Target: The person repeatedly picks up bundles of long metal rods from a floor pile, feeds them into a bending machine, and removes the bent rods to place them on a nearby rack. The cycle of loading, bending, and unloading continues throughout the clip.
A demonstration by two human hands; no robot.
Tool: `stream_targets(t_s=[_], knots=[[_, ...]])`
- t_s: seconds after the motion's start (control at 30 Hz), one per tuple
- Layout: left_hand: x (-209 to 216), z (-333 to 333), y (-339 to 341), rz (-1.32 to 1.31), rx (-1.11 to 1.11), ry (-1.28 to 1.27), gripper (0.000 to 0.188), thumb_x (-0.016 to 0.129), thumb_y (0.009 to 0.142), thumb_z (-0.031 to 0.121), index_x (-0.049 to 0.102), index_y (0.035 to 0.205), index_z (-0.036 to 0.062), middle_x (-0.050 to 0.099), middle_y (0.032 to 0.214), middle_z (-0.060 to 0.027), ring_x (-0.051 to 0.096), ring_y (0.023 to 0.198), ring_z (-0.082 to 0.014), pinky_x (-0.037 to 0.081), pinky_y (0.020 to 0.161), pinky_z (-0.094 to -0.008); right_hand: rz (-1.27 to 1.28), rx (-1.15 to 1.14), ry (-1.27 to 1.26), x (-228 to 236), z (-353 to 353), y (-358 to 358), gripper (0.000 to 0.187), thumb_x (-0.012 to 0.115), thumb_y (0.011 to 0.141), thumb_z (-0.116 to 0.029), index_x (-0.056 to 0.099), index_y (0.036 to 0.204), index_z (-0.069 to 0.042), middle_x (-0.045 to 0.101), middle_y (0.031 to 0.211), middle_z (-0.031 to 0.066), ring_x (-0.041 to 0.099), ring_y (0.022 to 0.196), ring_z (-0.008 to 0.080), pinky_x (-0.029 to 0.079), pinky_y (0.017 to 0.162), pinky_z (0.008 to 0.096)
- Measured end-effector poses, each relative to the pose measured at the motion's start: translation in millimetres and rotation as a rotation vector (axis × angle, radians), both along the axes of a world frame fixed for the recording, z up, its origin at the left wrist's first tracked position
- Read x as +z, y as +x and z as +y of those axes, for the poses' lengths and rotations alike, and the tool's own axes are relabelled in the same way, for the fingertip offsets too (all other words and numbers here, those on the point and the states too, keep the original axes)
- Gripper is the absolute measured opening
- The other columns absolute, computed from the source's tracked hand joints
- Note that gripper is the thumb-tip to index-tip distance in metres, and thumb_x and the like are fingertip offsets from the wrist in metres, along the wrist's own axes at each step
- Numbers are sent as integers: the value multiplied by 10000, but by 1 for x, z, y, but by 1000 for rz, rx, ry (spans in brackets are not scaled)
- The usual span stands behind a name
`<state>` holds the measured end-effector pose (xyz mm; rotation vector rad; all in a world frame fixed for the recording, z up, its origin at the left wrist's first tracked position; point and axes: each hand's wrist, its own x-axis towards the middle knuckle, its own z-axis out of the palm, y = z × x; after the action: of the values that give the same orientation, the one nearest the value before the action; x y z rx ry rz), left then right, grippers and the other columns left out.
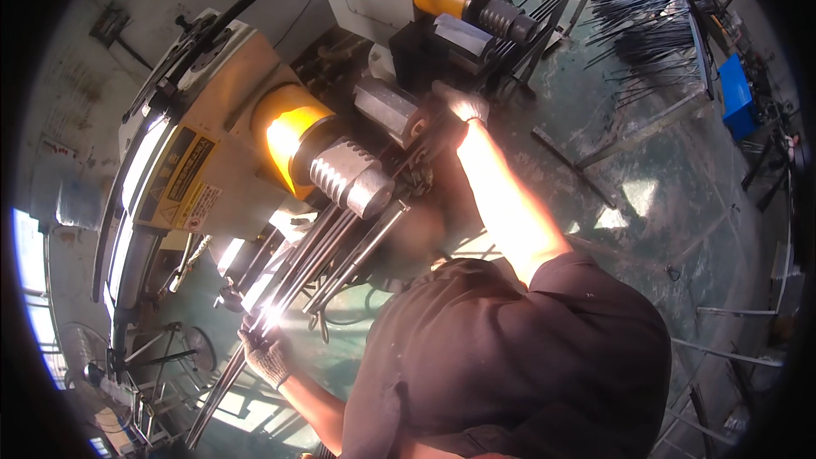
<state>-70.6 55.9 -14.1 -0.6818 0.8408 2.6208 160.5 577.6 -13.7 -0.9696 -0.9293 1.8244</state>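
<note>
At the far left, a bright window (pixel 34 289) shows beside a grey wall, and a pale machine housing (pixel 217 140) carries a yellow-and-black warning label (pixel 183 166). Below it, the left hand (pixel 268 359), in a pale knit glove, reaches up to the long metal rods (pixel 327 242) with its fingers bent against them; strong glare just above the fingertips hides whether they close around any. An orange-yellow cylinder (pixel 293 132) juts from the housing, lit on one side. The rods lie in a loose bundle, slanting from the lower left up beneath the cylinder and a ridged metal roller (pixel 348 174) at its end. Further right is a faceted grey block (pixel 384 108), and just beside it the right hand (pixel 463 104), also gloved, extends near the rods' upper stretch; its fingers run into shadow, so I cannot tell how far they are open or what they hold. The person's dark shirt (pixel 518 357) fills the lower middle. At the far right, many more dark rods (pixel 642 38) lie stacked near a blue bin (pixel 738 98).
</note>
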Motion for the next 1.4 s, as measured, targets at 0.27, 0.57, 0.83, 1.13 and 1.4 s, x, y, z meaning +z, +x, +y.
stream_targets(t_s=[0.27, 0.57, 0.83, 1.13, 1.4], knots=[[-13, 25, 13, 427, -263, -770, 320, 527, 1104, 268, 653, 1190, -14, 730, 1107, -132, 664, 1000, -225, 510, 923, -363, -126, 55, 84, -7, -3, -13, 215, 654, 1014, -264, 718, 1095, -76, 749, 970, 81, 685, 861, 209, 538, 777, 380], [1, 32, -3, 1, -26, 48, 270, 616, 1057, 236, 696, 1136, -10, 729, 1160, -127, 673, 1129, -286, 535, 1008, -499, -44, 58, -99, 19, 14, 4, 301, 657, 1014, -296, 739, 1044, -9, 751, 920, 99, 698, 803, 203, 543, 751, 368], [-21, 4, -14, 110, -33, -130, 235, 604, 1059, 132, 675, 1213, -31, 728, 1226, -153, 694, 1132, -252, 574, 1001, -380, -6, -58, -56, -9, 14, -6, 323, 703, 981, -300, 743, 1001, 21, 740, 874, 97, 691, 768, 200, 545, 713, 358], [-15, 57, 19, 208, -264, -31, 284, 572, 1081, 176, 659, 1258, -28, 708, 1204, -128, 673, 1083, -214, 575, 954, -353, 14, -87, -89, -35, 49, 0, 333, 753, 940, -298, 746, 979, 33, 733, 845, 98, 697, 751, 205, 553, 680, 357], [-9, 30, 9, 150, 5, -104, 279, 603, 1077, 194, 651, 1247, -21, 715, 1228, -127, 683, 1132, -220, 567, 1013, -349, -313, -100, 113, -48, 19, -2, 496, 804, 909, -399, 739, 1094, 57, 752, 995, 95, 697, 879, 178, 559, 810, 343]])
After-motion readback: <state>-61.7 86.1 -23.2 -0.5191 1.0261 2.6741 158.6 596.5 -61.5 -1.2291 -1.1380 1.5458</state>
